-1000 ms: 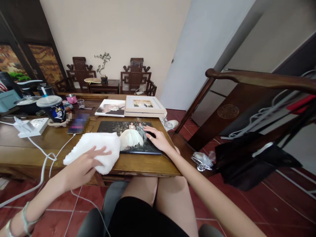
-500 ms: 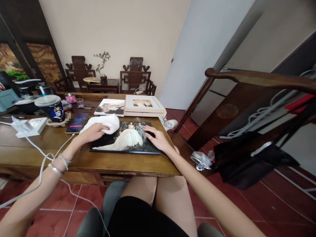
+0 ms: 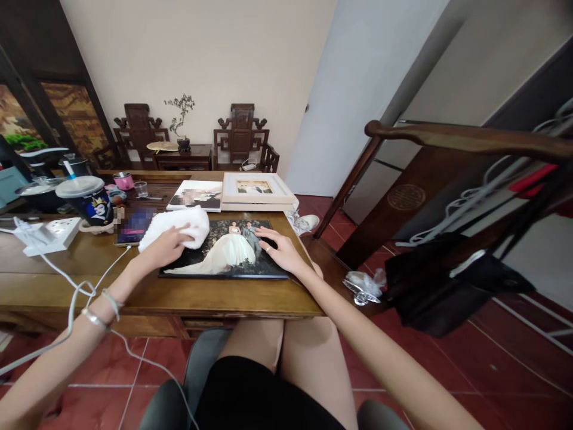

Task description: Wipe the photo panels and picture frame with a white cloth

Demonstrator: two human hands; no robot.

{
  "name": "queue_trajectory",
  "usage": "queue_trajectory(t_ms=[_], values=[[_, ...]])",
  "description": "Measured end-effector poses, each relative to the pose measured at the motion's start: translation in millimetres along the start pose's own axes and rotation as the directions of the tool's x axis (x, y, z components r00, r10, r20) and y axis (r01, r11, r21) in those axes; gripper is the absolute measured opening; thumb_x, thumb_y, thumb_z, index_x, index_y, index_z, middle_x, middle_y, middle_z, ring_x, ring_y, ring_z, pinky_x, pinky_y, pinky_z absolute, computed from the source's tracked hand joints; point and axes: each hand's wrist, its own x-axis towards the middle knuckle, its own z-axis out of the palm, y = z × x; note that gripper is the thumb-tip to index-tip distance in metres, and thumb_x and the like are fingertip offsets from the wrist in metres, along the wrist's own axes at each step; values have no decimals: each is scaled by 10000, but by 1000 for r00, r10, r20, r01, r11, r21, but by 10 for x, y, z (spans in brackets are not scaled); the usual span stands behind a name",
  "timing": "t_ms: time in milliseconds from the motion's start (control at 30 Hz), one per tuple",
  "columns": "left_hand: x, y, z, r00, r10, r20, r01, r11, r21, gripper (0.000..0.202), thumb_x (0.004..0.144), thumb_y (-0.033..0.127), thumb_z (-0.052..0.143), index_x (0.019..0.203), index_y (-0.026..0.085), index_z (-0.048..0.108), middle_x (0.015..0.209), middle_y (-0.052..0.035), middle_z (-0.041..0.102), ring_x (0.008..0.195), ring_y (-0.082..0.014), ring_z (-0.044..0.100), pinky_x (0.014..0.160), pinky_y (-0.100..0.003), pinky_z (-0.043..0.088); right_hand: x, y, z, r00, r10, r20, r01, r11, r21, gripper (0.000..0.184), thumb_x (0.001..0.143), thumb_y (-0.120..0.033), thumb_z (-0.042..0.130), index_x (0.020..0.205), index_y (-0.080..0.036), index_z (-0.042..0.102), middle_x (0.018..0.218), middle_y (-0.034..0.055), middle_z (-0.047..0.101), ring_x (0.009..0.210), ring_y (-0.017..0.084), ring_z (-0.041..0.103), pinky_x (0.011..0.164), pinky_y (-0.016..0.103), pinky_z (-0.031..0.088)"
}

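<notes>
A large dark wedding photo panel lies flat on the wooden table in front of me. My left hand presses a white towel onto the panel's upper left corner, fingers curled over the cloth. Flat on the panel's right side rests my right hand, fingers spread, a ring on one finger.
Behind the panel lie another photo print and a cream framed picture. A phone, a lidded cup with straw, a white power strip with cables sit left. A dark wooden rail stands right.
My left hand carried the towel from the table's near edge up onto the photo's upper left corner, then slid it slightly left. My right hand stayed on the panel.
</notes>
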Motion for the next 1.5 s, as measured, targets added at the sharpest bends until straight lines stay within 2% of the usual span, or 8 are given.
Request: queue_trajectory(t_ms=[133,233,333,533,833,967,1167,1500], values=[[-429,497,-56,997,40,68,-41,999,22,514,760,23,362,1114,194,693,1520,-38,396,1457,-256,251,1179,-542,214,-4,9,9,1000,-9,-19,10,1000,13,270,860,-237,576,1085,-273,721,1279,41,659,1284,229,537,1135,472,357],[-602,829,-109,986,98,131,-99,995,2,528,747,-7,375,1092,222,702,1534,-11,369,1465,-247,230,1188,-546,203,-9,10,12,1000,-14,-18,14,1000,4,273,864,-242,570,1091,-263,720,1280,47,658,1285,227,537,1134,461,361],[-564,1063,-133,970,167,174,-165,986,-24,540,738,-20,393,1101,235,701,1518,-10,396,1460,-252,246,1182,-547,227,-11,5,9,1000,-13,-13,13,1000,-4,277,866,-243,567,1098,-255,718,1287,57,653,1284,231,537,1130,468,364],[6,1241,-55,949,273,159,-268,962,-53,469,776,6,398,1081,202,696,1471,-76,467,1439,-260,298,1149,-529,285,0,7,-2,1000,-6,1,6,1000,-14,284,855,-226,575,1093,-276,720,1284,36,656,1298,234,523,1137,476,352],[971,939,102,976,208,64,-205,978,-50,417,763,14,421,1025,166,708,1169,-95,689,1241,-261,531,1070,-393,406,13,32,7,1000,-24,-10,24,1000,-9,290,850,-209,575,1093,-263,724,1275,51,660,1286,234,536,1137,456,358],[1065,898,141,989,135,66,-138,989,49,455,801,12,400,1142,154,666,1316,-126,603,1334,-297,427,1089,-510,351,17,2,-4,1000,-14,-5,14,1000,-10,285,846,-207,583,1087,-264,725,1277,52,659,1289,236,533,1139,463,353],[835,1008,93,982,142,121,-154,983,99,447,829,23,385,1158,158,655,1447,-142,482,1386,-313,369,1077,-551,342,16,-23,-16,1000,-15,7,16,999,-28,283,852,-199,577,1086,-260,725,1276,47,659,1285,227,537,1139,447,359],[-97,1527,-59,956,206,206,-221,974,51,478,766,5,429,1134,191,670,1531,-78,378,1434,-321,292,1114,-580,300,14,23,7,999,-33,3,33,999,-20,292,861,-202,563,1107,-242,716,1283,63,655,1292,236,529,1133,459,361]])
